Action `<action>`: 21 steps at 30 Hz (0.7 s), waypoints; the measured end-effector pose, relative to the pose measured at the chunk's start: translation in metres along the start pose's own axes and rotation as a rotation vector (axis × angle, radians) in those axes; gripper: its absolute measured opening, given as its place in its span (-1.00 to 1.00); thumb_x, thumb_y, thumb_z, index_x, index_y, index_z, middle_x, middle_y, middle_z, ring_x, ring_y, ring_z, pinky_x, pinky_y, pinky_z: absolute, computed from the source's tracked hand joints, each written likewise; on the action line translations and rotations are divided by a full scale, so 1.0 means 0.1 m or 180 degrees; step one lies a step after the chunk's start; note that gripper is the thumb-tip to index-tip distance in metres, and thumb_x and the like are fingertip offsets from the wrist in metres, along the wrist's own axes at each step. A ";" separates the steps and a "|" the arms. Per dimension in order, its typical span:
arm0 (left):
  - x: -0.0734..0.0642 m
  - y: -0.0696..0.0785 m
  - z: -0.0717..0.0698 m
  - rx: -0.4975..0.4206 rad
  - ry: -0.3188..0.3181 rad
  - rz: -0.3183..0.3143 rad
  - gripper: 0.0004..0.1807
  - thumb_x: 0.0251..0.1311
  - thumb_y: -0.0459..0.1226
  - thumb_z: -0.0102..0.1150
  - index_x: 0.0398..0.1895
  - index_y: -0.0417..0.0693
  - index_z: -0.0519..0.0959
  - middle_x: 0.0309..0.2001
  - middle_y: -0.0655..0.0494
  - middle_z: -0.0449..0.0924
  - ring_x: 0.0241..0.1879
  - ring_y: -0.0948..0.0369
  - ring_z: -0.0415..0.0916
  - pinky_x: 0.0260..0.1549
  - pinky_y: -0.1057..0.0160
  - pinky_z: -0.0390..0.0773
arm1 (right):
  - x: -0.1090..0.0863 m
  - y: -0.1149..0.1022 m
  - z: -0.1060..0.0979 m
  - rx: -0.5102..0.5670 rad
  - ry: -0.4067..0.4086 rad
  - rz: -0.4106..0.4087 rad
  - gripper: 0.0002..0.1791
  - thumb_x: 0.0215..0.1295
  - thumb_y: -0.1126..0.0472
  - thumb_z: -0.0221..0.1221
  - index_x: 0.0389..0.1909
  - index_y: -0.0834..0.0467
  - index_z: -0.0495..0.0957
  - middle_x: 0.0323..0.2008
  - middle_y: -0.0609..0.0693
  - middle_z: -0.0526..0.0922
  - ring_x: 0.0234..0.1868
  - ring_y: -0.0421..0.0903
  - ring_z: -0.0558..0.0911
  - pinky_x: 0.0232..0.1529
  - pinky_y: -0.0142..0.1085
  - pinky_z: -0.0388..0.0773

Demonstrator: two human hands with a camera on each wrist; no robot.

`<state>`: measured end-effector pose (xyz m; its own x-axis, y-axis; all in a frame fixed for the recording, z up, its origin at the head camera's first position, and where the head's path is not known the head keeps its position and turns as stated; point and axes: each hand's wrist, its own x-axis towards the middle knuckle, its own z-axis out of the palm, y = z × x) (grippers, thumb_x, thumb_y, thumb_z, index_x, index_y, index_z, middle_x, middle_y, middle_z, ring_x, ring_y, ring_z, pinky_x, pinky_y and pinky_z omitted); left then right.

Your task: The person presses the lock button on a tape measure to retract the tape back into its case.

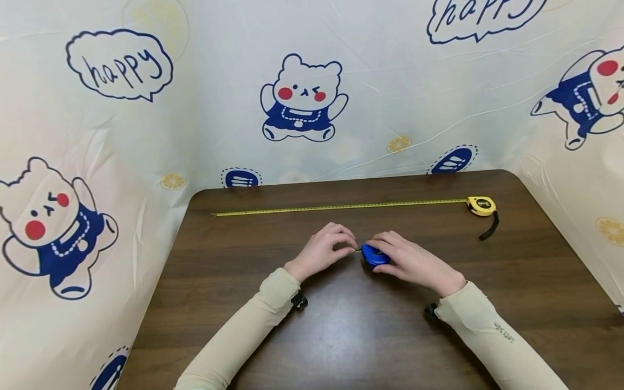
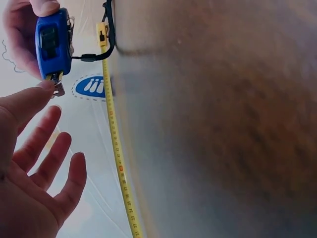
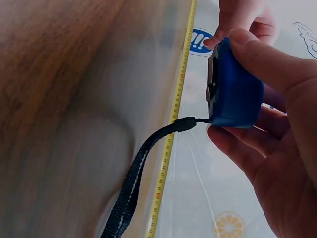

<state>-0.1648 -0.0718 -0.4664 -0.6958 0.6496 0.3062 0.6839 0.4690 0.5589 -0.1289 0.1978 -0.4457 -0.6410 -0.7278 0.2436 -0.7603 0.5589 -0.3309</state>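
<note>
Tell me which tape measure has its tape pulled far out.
The yellow tape measure, back right; its long tape lies stretched leftward. The blue tape measure in the right hand shows only a short end.

Free tabletop [image 1: 336,336] between sleeves [image 1: 239,330], blue tape measure [image 1: 372,257] beyond.

A cloth-lined booth [image 1: 219,130] around me, pale fabric [image 1: 385,70] on three sides, printed bears [image 1: 303,100], "happy" bubbles [image 1: 119,65] and citrus slices [image 1: 399,144], my wood-grain bench [image 1: 351,341] inside
</note>
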 end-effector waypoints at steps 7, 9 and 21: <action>0.03 0.05 0.00 0.0118 0.0027 0.0074 -0.95 0.36 -0.26 0.37 -0.18 0.03 0.77 0.03 0.15 0.65 0.12 0.15 0.49 0.06 0.13 0.59 | 0.01 -0.02 0.00 0.0065 0.0009 0.0025 -0.38 0.35 -0.01 0.40 0.29 0.24 0.52 0.17 0.04 0.57 0.17 -0.07 0.52 0.14 -0.11 0.59; 0.04 0.07 -0.01 0.0148 0.0040 0.0088 -0.94 0.35 -0.27 0.38 -0.18 0.04 0.77 0.04 0.14 0.65 0.12 0.15 0.49 0.03 0.12 0.60 | 0.01 -0.03 0.00 0.0069 0.0002 0.0038 -0.38 0.35 0.01 0.41 0.30 0.25 0.52 0.18 0.05 0.56 0.18 -0.06 0.52 0.16 -0.11 0.59; -0.05 -0.02 -0.10 0.0006 0.0121 -0.0086 -0.87 0.33 -0.25 0.41 -0.10 0.02 0.79 0.03 0.15 0.67 0.10 0.14 0.53 0.07 0.10 0.58 | -0.07 0.01 -0.07 0.0014 -0.0080 0.0117 -0.35 0.29 0.05 0.46 0.31 0.26 0.53 0.16 0.07 0.57 0.16 -0.04 0.53 0.14 -0.08 0.61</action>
<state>-0.1649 -0.0822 -0.4614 -0.7219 0.6134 0.3202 0.6650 0.4873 0.5659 -0.1256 0.2063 -0.4415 -0.6658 -0.7165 0.2082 -0.7357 0.5839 -0.3432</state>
